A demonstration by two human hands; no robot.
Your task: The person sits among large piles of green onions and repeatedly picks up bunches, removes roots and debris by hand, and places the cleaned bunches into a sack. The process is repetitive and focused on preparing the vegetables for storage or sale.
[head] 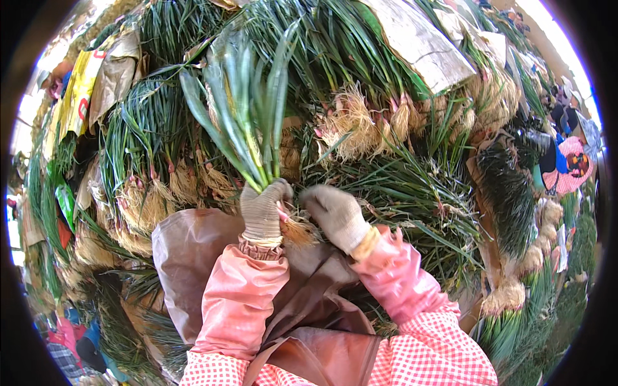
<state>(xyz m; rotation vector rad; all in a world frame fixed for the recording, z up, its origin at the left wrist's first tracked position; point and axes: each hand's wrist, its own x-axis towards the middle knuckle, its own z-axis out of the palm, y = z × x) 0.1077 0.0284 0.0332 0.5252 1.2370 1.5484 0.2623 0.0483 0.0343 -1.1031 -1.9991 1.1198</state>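
My left hand (263, 210), in a ribbed knit glove, is closed around the lower stems of a small bunch of green garlic (251, 140). Its flat leaves fan upward, away from me. Pinkish bulbs and tan roots (299, 231) stick out below the hand, on the right. Close beside them is my gloved right hand (335, 214), blurred and with curled fingers; whether anything is between them is hidden. Pink waterproof oversleeves (246, 289) cover both forearms. A brown apron (309, 280) lies over my lap beneath the hands.
Stacked green garlic (352, 125) rises in front, roots facing me. More piles (140, 202) stand at left, partly under brown paper (116, 72) and a yellow sack (79, 91). Loose leaves (415, 202) lie at right, near tied bundles (504, 296). Other people (567, 164) sit at the far right and lower left.
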